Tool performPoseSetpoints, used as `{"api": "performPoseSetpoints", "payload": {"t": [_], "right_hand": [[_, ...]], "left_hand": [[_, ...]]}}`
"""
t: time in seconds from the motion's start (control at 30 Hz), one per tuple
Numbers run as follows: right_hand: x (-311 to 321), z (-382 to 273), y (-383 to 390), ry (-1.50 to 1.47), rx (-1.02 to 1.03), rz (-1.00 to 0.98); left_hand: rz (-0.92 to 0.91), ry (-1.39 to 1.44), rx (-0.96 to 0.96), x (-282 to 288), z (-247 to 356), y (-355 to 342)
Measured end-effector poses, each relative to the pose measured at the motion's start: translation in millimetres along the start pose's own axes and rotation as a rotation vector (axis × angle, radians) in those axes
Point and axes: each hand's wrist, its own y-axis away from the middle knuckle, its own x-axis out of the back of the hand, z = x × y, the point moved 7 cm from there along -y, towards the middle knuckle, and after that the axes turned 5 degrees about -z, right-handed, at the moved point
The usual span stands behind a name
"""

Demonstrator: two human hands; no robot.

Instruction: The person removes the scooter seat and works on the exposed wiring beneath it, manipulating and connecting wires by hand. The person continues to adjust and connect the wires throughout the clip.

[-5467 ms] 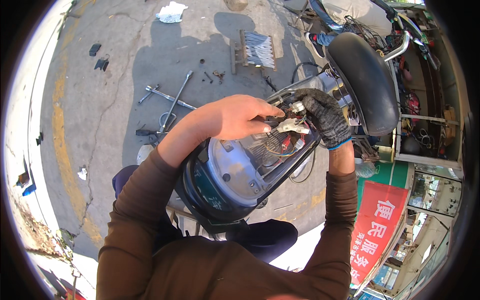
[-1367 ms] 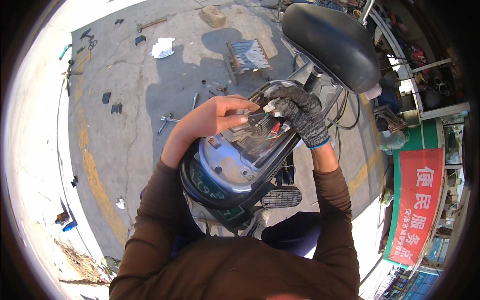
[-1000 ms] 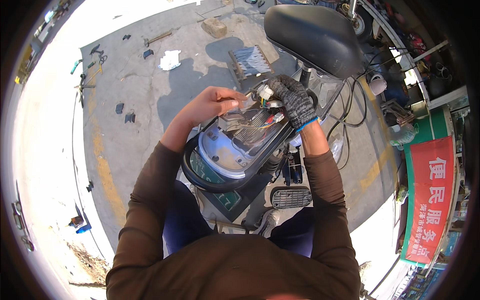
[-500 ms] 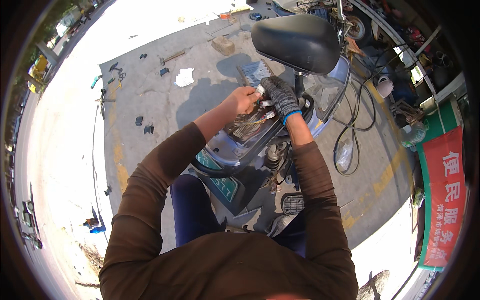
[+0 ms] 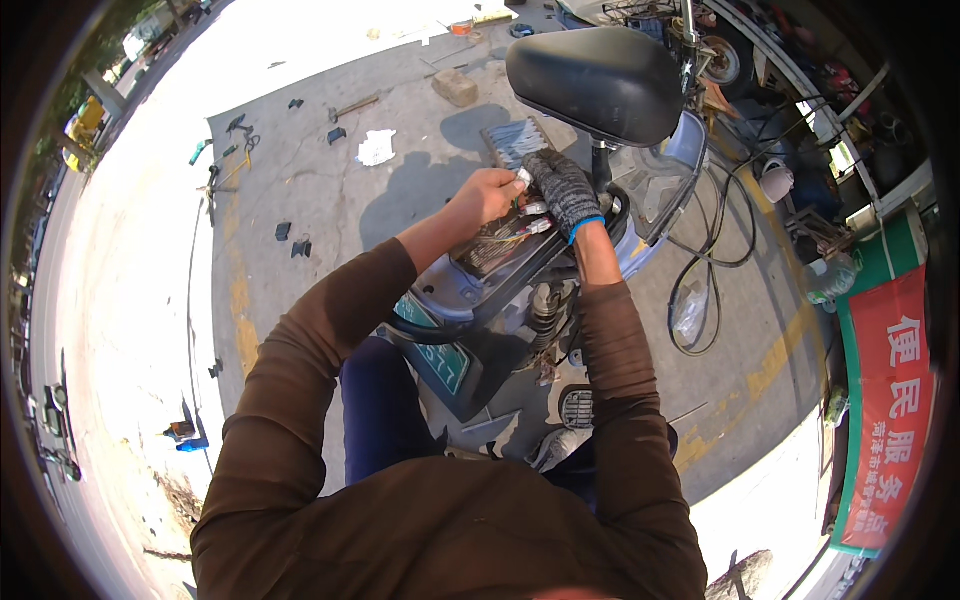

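Note:
My bare left hand [image 5: 487, 196] pinches a small white wire connector [image 5: 523, 178] between thumb and fingers. My right hand [image 5: 562, 190], in a grey knitted glove with a blue cuff, closes on the other side of the same connector; its fingertips are partly hidden. Both hands are over the opened rear body of an electric scooter [image 5: 460, 290]. Just below them lie more white connectors [image 5: 538, 226] with coloured wires, in the open compartment. The scooter's black seat [image 5: 600, 85] is beyond my right hand. A green plate [image 5: 437, 362] hangs at the scooter's near end.
A hammer [image 5: 354, 107], a stone [image 5: 456, 88] and a crumpled white paper [image 5: 376, 148] lie on the ground beyond. Small black parts [image 5: 301, 246] and tools are scattered left. At right, a black cable [image 5: 712, 262] loops near a red banner [image 5: 885, 400] and piled clutter.
Both hands stay together at the white connector with hardly any movement. The whole view has shifted slightly.

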Motion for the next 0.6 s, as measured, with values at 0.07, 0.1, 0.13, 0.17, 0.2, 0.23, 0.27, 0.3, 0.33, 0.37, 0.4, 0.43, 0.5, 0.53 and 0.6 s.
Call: {"api": "performPoseSetpoints", "payload": {"t": [0.07, 0.1, 0.13, 0.17, 0.2, 0.23, 0.27, 0.3, 0.33, 0.37, 0.4, 0.43, 0.5, 0.53, 0.6], "right_hand": [[-2.2, 6.0, -1.2, -0.103, -0.045, -0.051], [-2.9, 3.0, 0.3, -0.162, -0.053, -0.049], [-0.1, 0.8, 0.6, -0.159, -0.057, -0.072], [0.2, -1.9, 1.9, -0.156, -0.062, -0.094], [1.8, -2.9, 4.7, -0.242, -0.039, -0.025], [3.6, -2.9, 5.7, -0.200, -0.038, 0.009], [4.0, -3.5, 6.0, -0.157, -0.036, 0.044], [3.9, -10.0, 6.5, -0.117, -0.033, 0.076], [2.5, -11.7, 11.9, -0.185, -0.114, 0.140], [3.8, -16.4, 13.1, -0.151, -0.097, 0.153], [6.0, -19.0, 14.1, -0.113, -0.082, 0.168], [7.5, -21.0, 14.6, -0.075, -0.067, 0.183], [4.8, -15.3, 13.5, -0.165, -0.081, 0.139], [3.3, -12.4, 12.9, -0.210, -0.088, 0.118], [4.7, -6.3, 14.1, -0.210, -0.127, 0.135]], "left_hand": [[-0.024, -0.028, 0.019, -1.0, 0.3, -0.5], [-0.034, -0.040, 0.032, -0.7, -1.9, -0.4], [-0.039, -0.039, 0.032, -0.3, -3.6, 0.1], [-0.043, -0.038, 0.031, 0.2, -5.4, 0.8], [-0.051, -0.037, 0.024, -0.4, -4.8, -0.4], [-0.038, -0.015, 0.024, 0.7, -5.6, -1.7], [-0.024, 0.007, 0.025, 1.7, -6.5, -2.9], [-0.008, 0.029, 0.027, 3.0, -6.4, -2.8], [0.024, 0.016, 0.000, 4.0, -5.0, -2.0], [0.056, 0.003, -0.027, 4.2, -4.1, -0.3], [0.085, -0.008, -0.056, 4.6, -2.6, 0.1], [0.081, -0.004, -0.063, 4.3, -3.7, -0.4], [0.075, 0.002, -0.077, 4.0, -4.6, -0.9], [0.066, 0.012, -0.071, 3.7, -5.3, -1.8], [0.043, 0.030, -0.062, 1.6, -5.1, -5.5]]}}
